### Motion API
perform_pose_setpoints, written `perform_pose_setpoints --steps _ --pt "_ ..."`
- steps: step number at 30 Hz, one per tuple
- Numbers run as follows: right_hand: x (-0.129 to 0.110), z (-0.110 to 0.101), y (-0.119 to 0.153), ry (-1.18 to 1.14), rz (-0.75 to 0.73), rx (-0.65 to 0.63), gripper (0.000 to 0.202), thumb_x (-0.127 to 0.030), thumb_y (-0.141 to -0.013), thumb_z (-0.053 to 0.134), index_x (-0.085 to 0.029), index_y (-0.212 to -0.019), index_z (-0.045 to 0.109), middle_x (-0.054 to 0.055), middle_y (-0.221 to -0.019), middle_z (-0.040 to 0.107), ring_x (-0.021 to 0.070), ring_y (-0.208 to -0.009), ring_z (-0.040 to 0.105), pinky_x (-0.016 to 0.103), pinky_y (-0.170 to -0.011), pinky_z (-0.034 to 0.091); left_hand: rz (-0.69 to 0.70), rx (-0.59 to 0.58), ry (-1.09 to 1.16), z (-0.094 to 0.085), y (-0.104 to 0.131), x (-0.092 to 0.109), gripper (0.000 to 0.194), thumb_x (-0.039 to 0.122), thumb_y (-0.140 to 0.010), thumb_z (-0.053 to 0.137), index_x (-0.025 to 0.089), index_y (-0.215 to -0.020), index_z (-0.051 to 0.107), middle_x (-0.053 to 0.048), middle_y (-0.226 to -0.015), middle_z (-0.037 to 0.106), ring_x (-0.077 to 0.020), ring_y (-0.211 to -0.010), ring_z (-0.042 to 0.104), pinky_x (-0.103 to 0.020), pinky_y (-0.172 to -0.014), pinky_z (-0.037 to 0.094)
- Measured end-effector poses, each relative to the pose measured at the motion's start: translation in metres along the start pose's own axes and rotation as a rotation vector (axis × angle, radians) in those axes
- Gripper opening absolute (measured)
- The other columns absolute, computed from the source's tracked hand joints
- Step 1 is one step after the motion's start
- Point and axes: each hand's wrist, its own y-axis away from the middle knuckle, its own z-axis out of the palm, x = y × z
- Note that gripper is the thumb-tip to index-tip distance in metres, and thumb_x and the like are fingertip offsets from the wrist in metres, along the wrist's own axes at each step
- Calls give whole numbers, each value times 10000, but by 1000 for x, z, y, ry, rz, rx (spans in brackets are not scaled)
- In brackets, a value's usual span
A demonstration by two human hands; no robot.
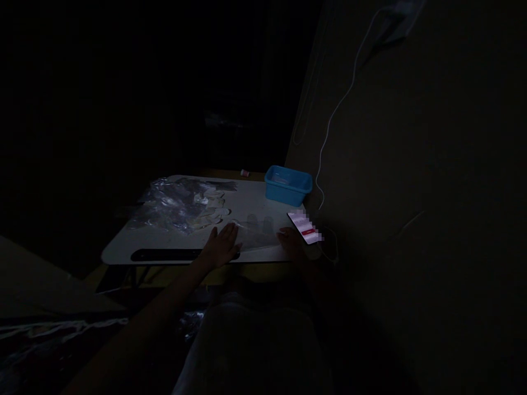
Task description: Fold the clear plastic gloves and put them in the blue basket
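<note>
A clear plastic bag [259,237] lies flat on the white tabletop [247,198], with two greyish shapes showing at its far side. My left hand [222,246] rests open at the bag's left edge, fingers stretched out and pointing away from me. At the opposite edge, my right hand [289,241] has its fingers bent together on the plastic; the dark hides part of it. Left of the bag, several pale, flat pieces [214,207] lie beside a heap of crinkled clear plastic [173,206].
A blue plastic basket [288,189] stands at the back right. Near my right hand lies a lit phone [305,226]. A white cable [329,123] hangs down the wall. A small red-and-white item [245,173] sits behind the tabletop. A black slot [164,255] runs along the front edge.
</note>
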Motion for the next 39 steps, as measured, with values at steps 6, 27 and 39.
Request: perform_pose_setpoints --steps 6,27,39 --pt "-36 5 41 232 -364 -63 336 -163 -804 393 -126 -1084 575 102 -1074 619 192 -1025 531 325 -920 374 8 15 3 0 0 1 559 409 -868 243 127 -1349 273 -155 -1417 250 -240 -1311 222 -504 -1010 186" --pt "6 -4 70 614 -455 34 393 -326 -895 334 -134 -1198 493 124 -1305 458 267 -1260 309 528 -1009 121 -1 -16 -12 -7 1 3 560 388 -871 227 96 -1348 269 -161 -1420 231 -252 -1311 221 -521 -1004 196" --pt "-57 15 45 474 -547 -201 456 -328 -909 263 -123 -1300 378 105 -1372 370 198 -1288 272 426 -1053 173 14 5 18 -6 2 3 562 373 -860 234 88 -1342 279 -174 -1414 239 -259 -1308 224 -526 -1000 193"
